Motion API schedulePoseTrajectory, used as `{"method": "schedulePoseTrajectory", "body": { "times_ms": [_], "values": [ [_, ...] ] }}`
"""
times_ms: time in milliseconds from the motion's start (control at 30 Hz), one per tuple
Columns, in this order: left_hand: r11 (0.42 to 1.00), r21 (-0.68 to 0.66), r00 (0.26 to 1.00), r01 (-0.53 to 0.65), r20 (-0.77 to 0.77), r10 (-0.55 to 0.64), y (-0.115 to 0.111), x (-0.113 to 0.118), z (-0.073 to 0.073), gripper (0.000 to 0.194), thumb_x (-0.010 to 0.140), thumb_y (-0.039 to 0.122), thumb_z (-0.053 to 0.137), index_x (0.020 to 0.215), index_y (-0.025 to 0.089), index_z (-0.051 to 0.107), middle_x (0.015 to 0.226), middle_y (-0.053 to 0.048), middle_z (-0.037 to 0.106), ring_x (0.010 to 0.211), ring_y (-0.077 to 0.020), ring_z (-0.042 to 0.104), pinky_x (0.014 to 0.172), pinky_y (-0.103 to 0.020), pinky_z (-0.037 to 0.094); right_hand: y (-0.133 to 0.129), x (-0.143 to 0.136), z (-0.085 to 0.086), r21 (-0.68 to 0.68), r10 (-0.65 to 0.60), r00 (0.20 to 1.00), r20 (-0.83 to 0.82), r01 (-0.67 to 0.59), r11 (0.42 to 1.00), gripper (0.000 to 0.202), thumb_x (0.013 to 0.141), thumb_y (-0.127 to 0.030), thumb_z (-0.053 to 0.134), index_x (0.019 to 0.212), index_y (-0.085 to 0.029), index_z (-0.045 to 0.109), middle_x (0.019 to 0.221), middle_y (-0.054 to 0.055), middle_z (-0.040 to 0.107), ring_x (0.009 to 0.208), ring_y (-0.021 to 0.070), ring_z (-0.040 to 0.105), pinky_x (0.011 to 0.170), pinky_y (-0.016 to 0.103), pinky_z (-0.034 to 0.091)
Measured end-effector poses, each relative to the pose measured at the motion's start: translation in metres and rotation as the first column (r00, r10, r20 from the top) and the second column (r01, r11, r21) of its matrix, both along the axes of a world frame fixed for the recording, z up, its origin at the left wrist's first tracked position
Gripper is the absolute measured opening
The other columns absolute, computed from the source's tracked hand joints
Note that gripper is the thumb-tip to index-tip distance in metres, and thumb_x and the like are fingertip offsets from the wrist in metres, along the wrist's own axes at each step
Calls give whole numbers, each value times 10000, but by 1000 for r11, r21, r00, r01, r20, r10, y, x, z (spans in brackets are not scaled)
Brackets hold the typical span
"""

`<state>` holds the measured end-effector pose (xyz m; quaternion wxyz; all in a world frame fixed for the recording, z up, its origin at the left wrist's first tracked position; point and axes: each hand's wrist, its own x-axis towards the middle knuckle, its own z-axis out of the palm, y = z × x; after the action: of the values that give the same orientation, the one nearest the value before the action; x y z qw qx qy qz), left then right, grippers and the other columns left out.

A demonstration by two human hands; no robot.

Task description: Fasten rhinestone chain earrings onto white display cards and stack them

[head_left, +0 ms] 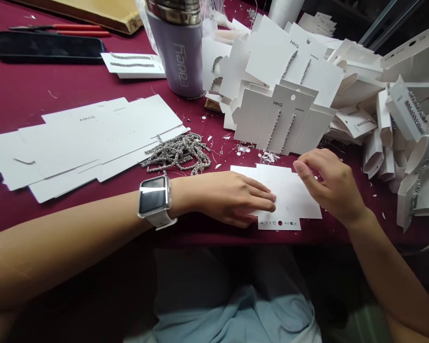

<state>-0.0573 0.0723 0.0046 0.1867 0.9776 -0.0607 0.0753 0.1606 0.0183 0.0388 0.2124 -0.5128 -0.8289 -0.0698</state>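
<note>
A flat white card with small holes and printing at its lower edge lies at the table's front edge. My left hand, a watch on its wrist, rests palm down on the card's left part, fingers apart. Over the card's right side, my right hand is raised with thumb and forefinger curled toward each other; whether something small is between them is too small to tell. Beyond my left hand is a pile of silver bead chains. An MNG card with two chains leans upright behind the white card.
Stacked blank cards lie at left. A purple tumbler stands at back centre, near a phone and red-handled tool. Folded cards with chains crowd the right. White scraps dot the cloth.
</note>
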Motion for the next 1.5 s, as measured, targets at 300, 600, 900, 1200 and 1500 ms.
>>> {"method": "schedulePoseTrajectory", "body": {
  "times_ms": [300,600,900,1200,1500],
  "values": [
    [996,-7,996,-86,3,86,-4,0,-3,356,831,149,465,1187,136,483,1289,-78,511,1165,-162,502,1023,-247,390,60,-44,-13,-54,99,976,196,-90,994,172,847,-220,490,943,-189,630,933,53,625,891,208,513,824,367,390],
    [990,136,998,-35,54,28,-6,2,-5,302,869,161,386,1106,100,562,1281,-86,519,1198,-178,472,1035,-270,395,80,-65,-28,109,119,931,344,-165,980,214,870,-214,457,823,-190,663,897,39,640,964,243,499,877,412,322],
    [977,213,996,-30,84,12,-8,3,0,213,874,175,411,965,189,603,1195,-78,578,1116,-183,530,982,-303,437,79,-62,-32,191,79,970,231,-125,974,245,903,-268,403,816,-192,618,820,16,647,851,185,519,837,332,342],
    [947,322,994,-23,108,-12,-7,3,-3,263,892,186,364,1035,148,581,1208,-89,567,1108,-196,516,951,-293,430,75,-61,-30,167,68,977,202,-103,981,288,920,-264,313,806,-165,558,694,41,589,708,165,488,721,298,342],
    [978,182,990,-105,113,85,3,4,-4,287,913,192,329,1078,140,559,1125,-66,607,1015,-176,521,914,-272,403,64,-43,-8,30,147,986,-74,-145,989,238,887,-325,422,732,-176,523,611,0,535,564,113,456,586,251,375]
  ]
}}
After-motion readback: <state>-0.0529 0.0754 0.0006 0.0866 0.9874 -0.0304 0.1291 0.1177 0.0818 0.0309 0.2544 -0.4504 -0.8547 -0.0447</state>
